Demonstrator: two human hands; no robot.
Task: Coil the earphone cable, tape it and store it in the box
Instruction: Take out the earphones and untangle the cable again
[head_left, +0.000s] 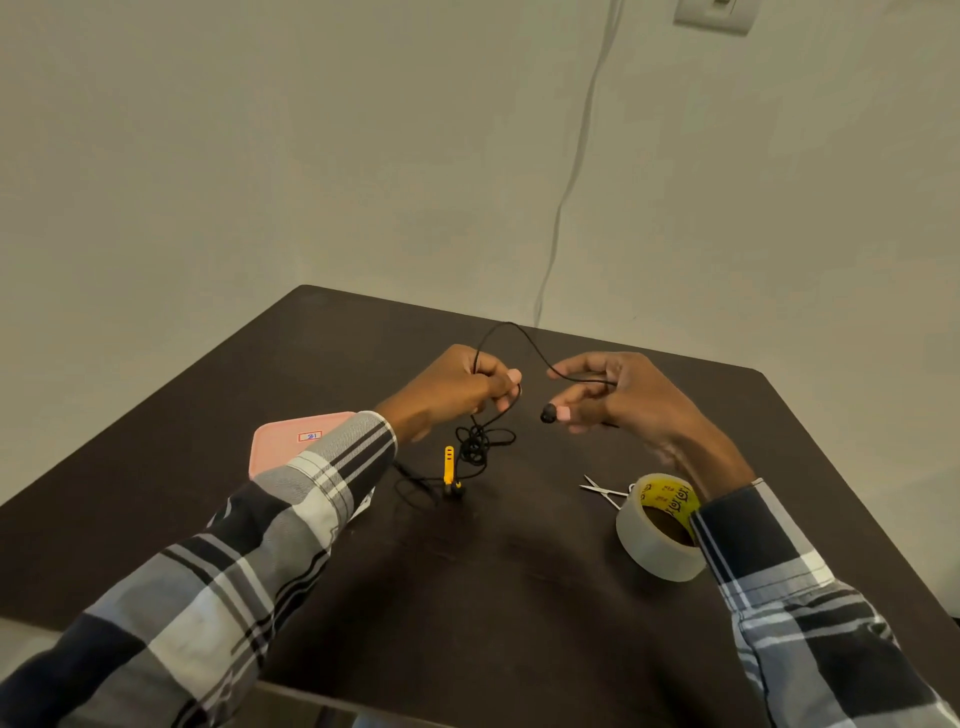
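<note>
A black earphone cable (524, 340) arches between both hands above the dark table (467, 597). My left hand (454, 389) grips one strand in curled fingers. From it the cable drops to a tangled bundle (475, 444) on the table, beside a yellow remote piece (449, 463). My right hand (618, 395) pinches the other strand, and a black earbud (548, 414) sits at its fingertips. A pink box (280, 441) lies closed at the left, partly behind my left sleeve. A roll of clear tape (657, 527) with a yellow core stands at the right.
Small scissors (602, 489) lie just left of the tape roll. A white wire (571, 171) runs down the wall behind the table from a socket plate (714, 15). The table's far corner is at the back left.
</note>
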